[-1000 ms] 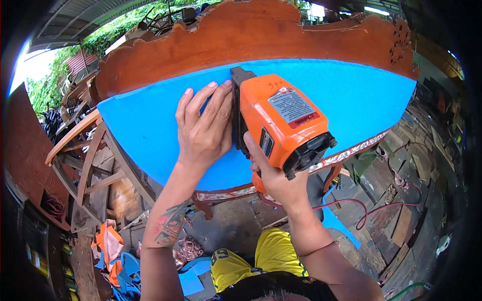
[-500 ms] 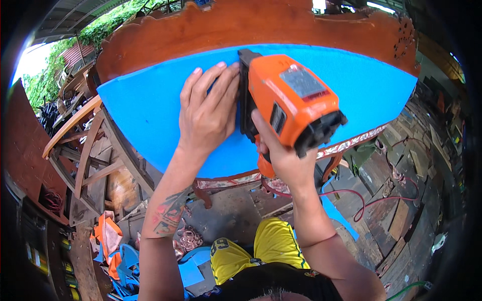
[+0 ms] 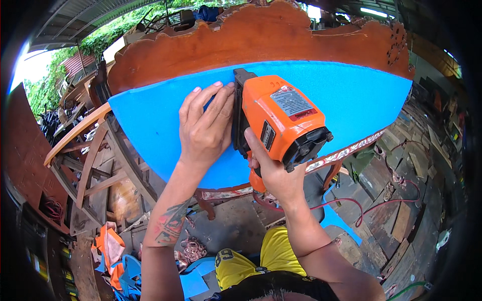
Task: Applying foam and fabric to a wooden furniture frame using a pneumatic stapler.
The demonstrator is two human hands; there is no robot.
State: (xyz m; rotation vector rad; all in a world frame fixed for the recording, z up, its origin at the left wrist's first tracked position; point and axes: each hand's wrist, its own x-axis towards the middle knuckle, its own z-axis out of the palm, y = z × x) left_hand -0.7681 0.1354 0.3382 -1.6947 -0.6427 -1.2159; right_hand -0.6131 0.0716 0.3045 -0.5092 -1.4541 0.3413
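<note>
My right hand [image 3: 273, 168] is wrapped round the handle of an orange and black pneumatic stapler [image 3: 281, 120], whose dark nose meets the upper edge of a blue foam sheet [image 3: 361, 105]. The sheet covers the inside of a carved, reddish-brown wooden furniture back [image 3: 201, 52]. Flat on the foam just left of the stapler, my left hand [image 3: 203, 123] has its fingers stretched toward that upper edge. It holds nothing. A red air hose [image 3: 346, 199] trails from near the stapler's handle to the right.
An unfinished wooden frame [image 3: 118, 160] stands at the left. Blue and orange scraps [image 3: 123, 271] lie at the lower left, and a blue strip [image 3: 339, 220] lies on the floor at right. Wood pieces [image 3: 401, 220] cover the right side. A patterned fabric edge [image 3: 351, 150] runs below the foam.
The view has shifted, so the furniture back sits lower in the picture. The stapler and both hands keep nearly the same place along the foam's upper edge.
</note>
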